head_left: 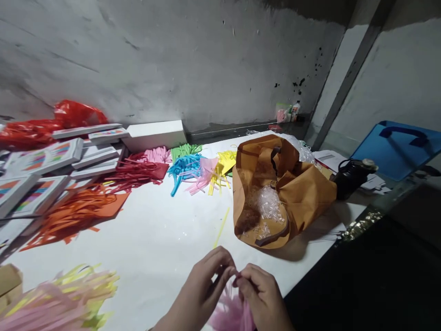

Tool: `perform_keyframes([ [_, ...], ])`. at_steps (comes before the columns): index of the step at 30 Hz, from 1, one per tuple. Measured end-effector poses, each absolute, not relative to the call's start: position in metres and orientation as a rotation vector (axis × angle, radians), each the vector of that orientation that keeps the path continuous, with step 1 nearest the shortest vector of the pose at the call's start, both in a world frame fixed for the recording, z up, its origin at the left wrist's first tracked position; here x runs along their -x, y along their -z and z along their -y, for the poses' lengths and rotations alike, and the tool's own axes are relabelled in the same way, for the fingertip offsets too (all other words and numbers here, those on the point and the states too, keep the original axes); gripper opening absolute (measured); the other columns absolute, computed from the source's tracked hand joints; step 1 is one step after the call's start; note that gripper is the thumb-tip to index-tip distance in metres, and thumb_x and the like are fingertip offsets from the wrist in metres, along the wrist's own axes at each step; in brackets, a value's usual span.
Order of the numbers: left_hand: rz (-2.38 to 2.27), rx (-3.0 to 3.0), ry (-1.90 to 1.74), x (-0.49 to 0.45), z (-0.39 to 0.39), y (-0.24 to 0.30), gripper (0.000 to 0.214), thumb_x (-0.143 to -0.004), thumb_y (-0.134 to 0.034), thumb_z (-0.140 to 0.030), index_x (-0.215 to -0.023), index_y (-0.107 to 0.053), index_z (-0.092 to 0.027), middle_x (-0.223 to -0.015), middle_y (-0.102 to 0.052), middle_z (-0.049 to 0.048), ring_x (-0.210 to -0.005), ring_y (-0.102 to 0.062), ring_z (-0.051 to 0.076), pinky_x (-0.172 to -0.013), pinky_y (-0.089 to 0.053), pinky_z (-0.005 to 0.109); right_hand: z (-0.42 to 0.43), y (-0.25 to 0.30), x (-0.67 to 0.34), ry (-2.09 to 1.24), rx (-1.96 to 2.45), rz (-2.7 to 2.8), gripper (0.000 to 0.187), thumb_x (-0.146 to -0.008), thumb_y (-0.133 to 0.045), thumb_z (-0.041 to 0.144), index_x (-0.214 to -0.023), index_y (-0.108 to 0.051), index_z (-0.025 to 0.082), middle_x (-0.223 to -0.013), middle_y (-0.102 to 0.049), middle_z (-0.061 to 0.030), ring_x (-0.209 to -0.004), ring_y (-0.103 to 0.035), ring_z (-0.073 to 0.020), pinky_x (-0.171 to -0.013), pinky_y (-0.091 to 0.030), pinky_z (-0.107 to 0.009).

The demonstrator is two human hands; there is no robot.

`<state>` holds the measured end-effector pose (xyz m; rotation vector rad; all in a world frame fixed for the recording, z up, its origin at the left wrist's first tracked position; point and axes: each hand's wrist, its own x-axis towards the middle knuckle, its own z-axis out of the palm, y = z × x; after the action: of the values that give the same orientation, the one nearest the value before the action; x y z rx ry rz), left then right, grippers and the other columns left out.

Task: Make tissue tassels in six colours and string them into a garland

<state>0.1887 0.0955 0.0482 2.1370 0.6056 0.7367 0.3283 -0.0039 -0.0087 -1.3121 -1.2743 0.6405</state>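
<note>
A pink fringed paper tassel (231, 313) hangs below my two hands at the near edge of the table. My right hand (261, 294) is closed round its upper end, thumb and fingers pressed together. The fingertips of my left hand (206, 287) meet those of the right and pinch the tassel's top, where a small darker pink bit shows. Most of the pinched part is hidden by my fingers. Just beyond the hands lies a thin yellow strip (221, 227) on the white table covering (165, 239).
An open orange-brown bag (310, 197) holds small clear tube pieces (270, 202); a black bottle (354, 177) stands beside it. Fringed paper bundles lie around: orange (77, 209), dark red (138, 172), blue (186, 168), pink-and-yellow (62, 299). White boxes (58, 156) are piled left.
</note>
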Motion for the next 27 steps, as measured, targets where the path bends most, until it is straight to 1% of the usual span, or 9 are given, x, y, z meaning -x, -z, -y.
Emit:
perform_keyframes([
  [3,-0.738,-2.254,-0.627,-0.228,-0.116,-0.031,0.020,-0.099,-0.048,-0.023,-0.086,-0.062,-0.018,-0.083,-0.064,0.0049,-0.073,-0.059,0.016,-0.068,-0.050,0.025,0.010,0.025,-0.339,-0.605,1.363,1.215,0.035,-0.101,-0.048,0.032,-0.072,-0.061,0.019,-0.066,-0.054,0.0019,-0.060,-0.055,-0.0111,-0.059,-0.043,-0.020],
  [5,-0.822,-2.430,-0.498,-0.257,-0.132,-0.015,0.017,-0.096,-0.050,-0.015,-0.093,-0.067,-0.016,-0.096,-0.066,0.0088,-0.088,-0.061,0.020,-0.079,-0.050,0.030,0.014,0.037,-0.340,-0.548,1.387,1.189,0.034,-0.101,-0.048,0.033,-0.074,-0.062,0.019,-0.066,-0.053,0.0019,-0.059,-0.055,-0.0111,-0.057,-0.041,-0.020],
  [8,-0.800,-2.524,-0.364,-0.291,-0.151,0.004,0.018,-0.090,-0.056,-0.010,-0.079,-0.070,-0.015,-0.090,-0.065,0.0106,-0.091,-0.058,0.025,-0.084,-0.048,0.037,0.020,0.048,-0.338,-0.466,1.403,1.186,0.031,-0.101,-0.048,0.034,-0.080,-0.066,0.020,-0.068,-0.056,0.0007,-0.060,-0.056,-0.0116,-0.057,-0.041,-0.020],
  [11,-0.759,-2.520,-0.320,-0.305,-0.160,0.015,0.022,-0.087,-0.055,-0.006,-0.070,-0.067,-0.015,-0.083,-0.063,0.0111,-0.088,-0.056,0.026,-0.082,-0.048,0.039,0.024,0.051,-0.340,-0.417,1.423,1.201,0.030,-0.101,-0.048,0.035,-0.082,-0.066,0.020,-0.070,-0.059,0.0000,-0.061,-0.057,-0.0116,-0.058,-0.042,-0.020],
  [15,-0.723,-2.440,-0.354,-0.303,-0.164,0.021,0.022,-0.086,-0.052,-0.004,-0.073,-0.065,-0.016,-0.086,-0.063,0.0113,-0.090,-0.055,0.025,-0.084,-0.047,0.038,0.027,0.050,-0.344,-0.366,1.443,1.208,0.033,-0.102,-0.048,0.035,-0.078,-0.064,0.020,-0.065,-0.057,0.0009,-0.058,-0.056,-0.0114,-0.056,-0.044,-0.019],
  [18,-0.713,-2.308,-0.448,-0.296,-0.164,0.016,0.018,-0.090,-0.049,-0.010,-0.083,-0.064,-0.016,-0.091,-0.065,0.0105,-0.092,-0.056,0.024,-0.086,-0.047,0.038,0.027,0.047,-0.346,-0.362,1.437,1.215,0.033,-0.102,-0.046,0.034,-0.080,-0.067,0.020,-0.066,-0.058,0.0001,-0.058,-0.058,-0.0123,-0.056,-0.046,-0.020],
  [22,-0.726,-2.010,-0.530,-0.268,-0.148,-0.004,0.023,-0.099,-0.044,-0.030,-0.098,-0.062,-0.015,-0.083,-0.064,0.0061,-0.072,-0.059,0.018,-0.067,-0.051,0.031,0.026,0.038,-0.347,-0.324,1.468,1.126,0.024,-0.100,-0.052,0.032,-0.099,-0.074,0.022,-0.079,-0.069,-0.0033,-0.063,-0.064,-0.0139,-0.059,-0.051,-0.021],
  [24,-0.716,-1.617,-0.543,-0.247,-0.132,-0.017,0.027,-0.095,-0.053,-0.039,-0.097,-0.061,-0.014,-0.076,-0.060,0.0033,-0.061,-0.055,0.013,-0.057,-0.048,0.026,0.023,0.027,-0.346,-0.322,1.461,1.115,0.022,-0.098,-0.055,0.031,-0.105,-0.074,0.024,-0.083,-0.071,-0.0037,-0.067,-0.066,-0.0148,-0.063,-0.052,-0.021],
  [27,-0.688,-1.006,-0.579,-0.214,-0.106,-0.031,0.034,-0.080,-0.076,-0.043,-0.084,-0.062,-0.013,-0.069,-0.056,-0.0003,-0.056,-0.048,0.009,-0.052,-0.044,0.022,0.015,0.007,-0.339,-0.378,1.409,1.187,0.021,-0.099,-0.054,0.028,-0.093,-0.073,0.023,-0.075,-0.067,-0.0019,-0.066,-0.064,-0.0145,-0.062,-0.050,-0.021],
])
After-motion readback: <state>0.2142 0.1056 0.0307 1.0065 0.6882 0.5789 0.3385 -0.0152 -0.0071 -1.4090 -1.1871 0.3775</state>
